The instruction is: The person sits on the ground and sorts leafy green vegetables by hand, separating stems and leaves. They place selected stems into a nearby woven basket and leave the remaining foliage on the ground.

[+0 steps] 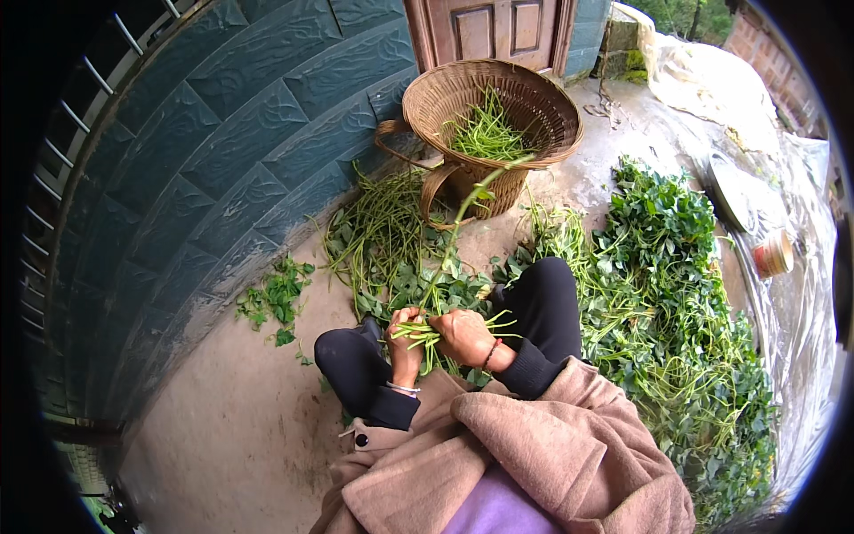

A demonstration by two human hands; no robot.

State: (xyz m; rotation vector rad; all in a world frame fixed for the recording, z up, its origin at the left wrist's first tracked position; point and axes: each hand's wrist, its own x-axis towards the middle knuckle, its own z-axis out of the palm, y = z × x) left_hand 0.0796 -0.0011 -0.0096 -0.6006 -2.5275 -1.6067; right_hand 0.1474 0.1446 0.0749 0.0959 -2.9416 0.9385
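Note:
Between my knees, my left hand (pixel 405 334) grips a small bunch of green stems (pixel 415 332). Close beside it, my right hand (pixel 466 336) is closed on green stems, whose ends stick out to its right. A long vine stem (pixel 460 217) rises from between my hands towards the wicker basket (pixel 434 100). The basket stands upright in front of me with trimmed green stems (pixel 490 133) inside. Left of its foot lies a pile of long bare stems (pixel 383 223). Loose green leaves (pixel 407 287) lie just beyond my hands.
A long heap of leafy vines (pixel 660 294) covers the ground at my right, beside plastic sheeting (pixel 800 280) with a tub (pixel 772 254) on it. A small leaf pile (pixel 277 297) lies left. A blue-grey tiled wall (pixel 233 133) and a wooden door (pixel 494 30) bound the area.

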